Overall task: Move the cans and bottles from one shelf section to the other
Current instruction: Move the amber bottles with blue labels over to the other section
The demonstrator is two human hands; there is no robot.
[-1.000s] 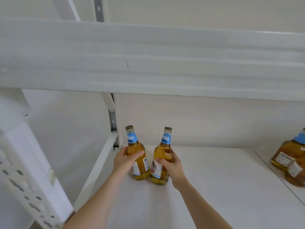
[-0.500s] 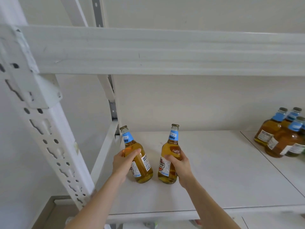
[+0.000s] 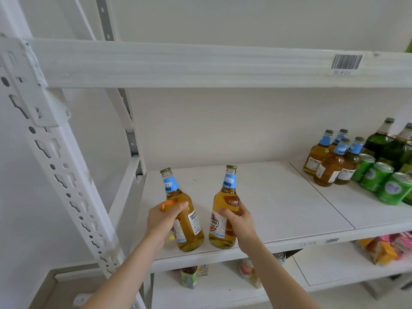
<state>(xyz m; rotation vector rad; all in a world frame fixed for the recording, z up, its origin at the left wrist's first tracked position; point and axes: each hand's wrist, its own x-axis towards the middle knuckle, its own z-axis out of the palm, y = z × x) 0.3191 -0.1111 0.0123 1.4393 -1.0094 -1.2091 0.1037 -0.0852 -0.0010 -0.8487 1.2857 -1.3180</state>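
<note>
Bottles [image 3: 223, 201] amber; blue neck labels; gold caps

left amber glass bottle [image 3: 181, 197] + right amber glass bottle [image 3: 224, 198]: blue neck labels, white body labels, gold caps | metal shelf [image 3: 278, 197]: white | round cans [image 3: 376, 177]: green, blue-white logo | barcode sticker [image 3: 346, 62]: black stripes on white

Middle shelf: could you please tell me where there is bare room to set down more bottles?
The left board is bare from the bottle in the right hand rightwards to the seam, and behind it to the back wall. Past the seam it is crowded: amber bottles, green cans and green bottles fill the back, leaving only a front strip.
</note>
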